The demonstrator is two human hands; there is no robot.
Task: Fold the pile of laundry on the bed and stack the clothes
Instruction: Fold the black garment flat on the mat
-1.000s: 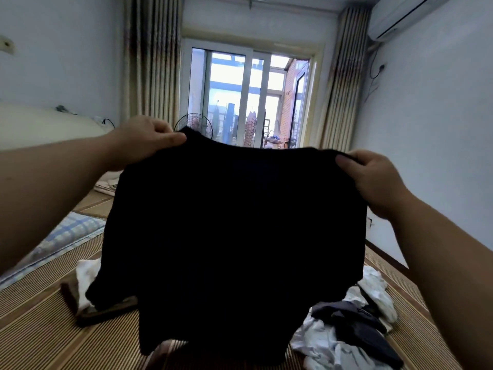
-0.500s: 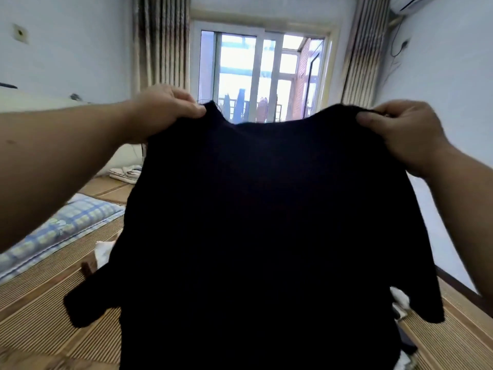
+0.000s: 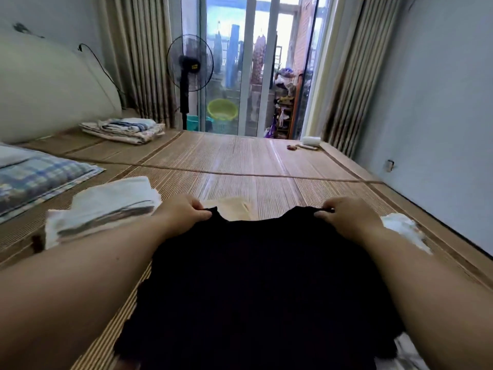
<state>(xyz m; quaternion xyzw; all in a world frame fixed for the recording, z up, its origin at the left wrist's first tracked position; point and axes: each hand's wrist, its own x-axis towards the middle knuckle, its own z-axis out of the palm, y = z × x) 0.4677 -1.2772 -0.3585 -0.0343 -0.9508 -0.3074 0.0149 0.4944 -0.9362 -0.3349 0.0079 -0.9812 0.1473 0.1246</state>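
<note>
Step in hand, as judged: shirt (image 3: 256, 276) laid out on bed (image 3: 266, 161) for folding. Shirt spread at 6 o'clock. Shoulders pinched by left hand (image 3: 184, 212) at 11 o'clock and right hand (image 3: 346, 217) at 1 o'clock, fingers curled on top edge. Stack (image 3: 106, 206) seen at 9 o'clock, just beside. Next move, likely: shoulders released, cloth smoothed flat, sleeves folded inward. Cream garment (image 3: 232, 209) under collar not to be caught up.

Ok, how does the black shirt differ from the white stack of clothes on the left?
The black shirt is dark and a single opened-out piece; the white stack is pale and made of several folded layers. The left hand and right hand pinch the black shirt at its shoulders; no hand holds the white stack. Both are over the bed's woven mat.
</note>
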